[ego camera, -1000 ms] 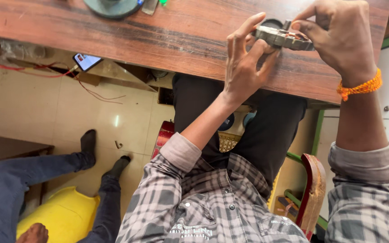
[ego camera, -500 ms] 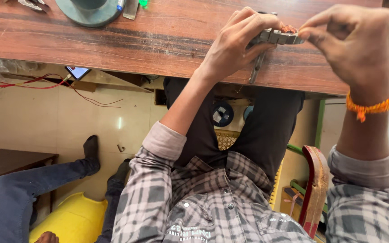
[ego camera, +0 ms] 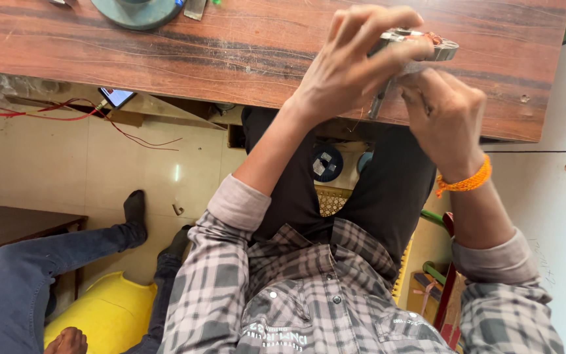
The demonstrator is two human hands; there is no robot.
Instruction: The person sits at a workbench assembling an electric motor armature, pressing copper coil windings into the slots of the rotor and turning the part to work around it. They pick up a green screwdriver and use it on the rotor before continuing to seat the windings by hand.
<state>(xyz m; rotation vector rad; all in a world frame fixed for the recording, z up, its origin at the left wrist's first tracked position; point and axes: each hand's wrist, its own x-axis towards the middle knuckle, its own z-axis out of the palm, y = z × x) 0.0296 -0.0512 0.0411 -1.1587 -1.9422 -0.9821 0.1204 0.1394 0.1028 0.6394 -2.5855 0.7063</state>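
Metal motor part [ego camera: 420, 46], a small grey piece with coppery-orange windings showing at its top, is sitting up in front of me over the far side of the wooden table [ego camera: 230, 52], held between both my hands. I am wrapping my left hand [ego camera: 352, 69] around it from the left, fingers curled over its top and my grip closing narrowly on its body. My right hand [ego camera: 443, 115] is sitting just below and to the right of it, fingers bunched tight against its underside; a thin grey metal rod [ego camera: 380, 101] is slanting down between my two hands, and I cannot tell which hand is pinching it. An orange thread band [ego camera: 466, 182] is circling my right wrist. At the table's far left edge a round teal disc [ego camera: 140, 11] is lying, well apart from my hands. Down on the floor to my left, another person's legs in blue jeans [ego camera: 21, 275] are stretching beside a yellow stool [ego camera: 103, 314].
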